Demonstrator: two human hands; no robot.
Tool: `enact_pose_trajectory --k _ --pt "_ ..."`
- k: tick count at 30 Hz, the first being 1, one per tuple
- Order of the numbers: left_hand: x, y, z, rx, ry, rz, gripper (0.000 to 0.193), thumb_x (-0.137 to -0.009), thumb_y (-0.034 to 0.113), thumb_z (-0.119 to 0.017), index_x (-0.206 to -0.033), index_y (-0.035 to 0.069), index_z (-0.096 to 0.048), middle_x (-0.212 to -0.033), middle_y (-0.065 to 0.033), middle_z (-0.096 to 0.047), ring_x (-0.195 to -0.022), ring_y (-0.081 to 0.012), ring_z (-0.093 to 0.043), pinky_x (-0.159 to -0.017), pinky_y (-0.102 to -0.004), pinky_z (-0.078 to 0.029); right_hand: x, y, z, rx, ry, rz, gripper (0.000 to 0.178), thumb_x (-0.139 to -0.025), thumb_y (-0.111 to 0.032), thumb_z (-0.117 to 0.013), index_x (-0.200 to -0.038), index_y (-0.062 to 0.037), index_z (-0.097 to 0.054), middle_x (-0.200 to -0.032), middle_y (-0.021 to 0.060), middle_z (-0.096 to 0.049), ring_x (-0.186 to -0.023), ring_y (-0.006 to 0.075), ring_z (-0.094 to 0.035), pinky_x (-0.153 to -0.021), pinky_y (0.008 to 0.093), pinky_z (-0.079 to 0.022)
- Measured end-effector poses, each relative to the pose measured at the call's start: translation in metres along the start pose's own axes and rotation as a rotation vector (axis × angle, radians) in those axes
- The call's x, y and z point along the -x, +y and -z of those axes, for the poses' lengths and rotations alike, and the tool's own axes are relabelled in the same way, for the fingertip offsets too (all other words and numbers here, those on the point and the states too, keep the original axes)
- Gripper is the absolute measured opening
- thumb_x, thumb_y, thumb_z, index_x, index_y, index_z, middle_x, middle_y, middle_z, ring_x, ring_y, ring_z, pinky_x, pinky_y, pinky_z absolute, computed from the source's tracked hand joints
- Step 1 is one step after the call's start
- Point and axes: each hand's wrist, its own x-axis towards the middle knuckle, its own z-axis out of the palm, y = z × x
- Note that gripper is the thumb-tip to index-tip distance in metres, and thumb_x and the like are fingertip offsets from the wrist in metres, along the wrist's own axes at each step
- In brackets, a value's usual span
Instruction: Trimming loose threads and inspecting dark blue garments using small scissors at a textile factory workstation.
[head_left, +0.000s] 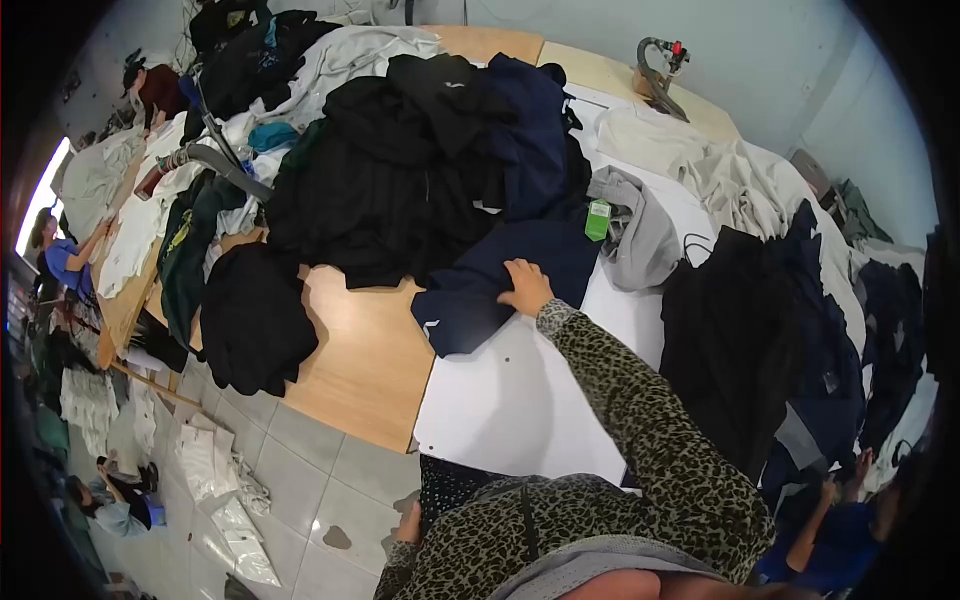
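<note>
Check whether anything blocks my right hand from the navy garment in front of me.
Nothing visible does: your right hand rests directly on the navy garment. Black clothes lie farther back to the hand's left, a green tag to its right.

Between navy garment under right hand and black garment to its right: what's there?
Head view: grey garment, green tag at its left; nearer the person, white surface and the patterned right sleeve.

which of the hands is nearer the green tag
Right. The right hand rests on the navy garment, below and left of the green tag in the picture; the left hand is low by the person's side, clearly farther off.
</note>
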Motion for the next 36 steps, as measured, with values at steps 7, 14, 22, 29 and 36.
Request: enact_pose_trajectory --k 7,14,22,29,36 --pt "0.004 0.006 0.018 -0.127 -0.053 0.181 0.069 -0.08 0.066 -0.052 -0.107 0.002 -0.058 -0.069 -0.0061 -0.057 -0.047 -0.0154 -0.048 -0.042 -0.033 -0.035 0.016 0.034 0.015 -1.399 -0.064 -0.263 0.025 -0.089 -0.02 -0.056 -0.1 0.0012 -0.063 -0.092 0.0125 -0.067 -0.083 0.0239 -0.064 -0.073 0.0315 -0.05" --pt "0.013 0.016 0.001 0.121 0.044 0.011 0.071 -0.079 0.069 -0.048 -0.119 0.011 -0.055 -0.058 -0.0008 -0.05 -0.041 -0.0117 -0.043 -0.037 -0.0284 -0.031 0.114 0.09 0.025 -1.963 0.156 -0.622 0.041 -0.096 -0.026 -0.045 -0.126 0.0016 -0.045 -0.128 0.0108 -0.05 -0.117 0.0241 -0.048 -0.102 0.0393 -0.036" --pt "0.018 0.019 -0.002 0.063 -0.092 0.082 0.058 -0.075 0.074 -0.048 -0.07 0.016 -0.05 -0.045 0.0005 -0.039 -0.036 -0.0107 -0.038 -0.034 -0.0256 -0.027 0.218 0.108 -0.025 -1.958 0.195 -0.791 0.03 -0.097 -0.027 -0.042 -0.119 -0.0072 -0.048 -0.115 0.0056 -0.056 -0.102 0.0209 -0.053 -0.09 0.0393 -0.041" --pt "-0.002 0.0 -0.012 0.294 0.001 0.033 0.06 -0.078 0.067 -0.052 -0.089 0.009 -0.061 -0.052 0.0001 -0.048 -0.037 -0.0113 -0.041 -0.034 -0.0274 -0.026 0.261 0.052 0.002 -1.794 0.313 -0.472 0.03 -0.097 -0.019 -0.044 -0.123 -0.0057 -0.047 -0.117 0.004 -0.057 -0.1 0.0156 -0.056 -0.086 0.0325 -0.044" --pt "0.019 0.017 -0.008 0.091 -0.13 -0.1 0.063 -0.078 0.072 -0.047 -0.063 0.011 -0.055 -0.045 0.0014 -0.043 -0.036 -0.0119 -0.039 -0.034 -0.0262 -0.025 0.282 0.013 0.042 -1.572 0.103 -0.189 0.034 -0.093 -0.011 -0.051 -0.124 0.0016 -0.049 -0.118 0.0058 -0.057 -0.106 0.0129 -0.053 -0.093 0.0263 -0.04"
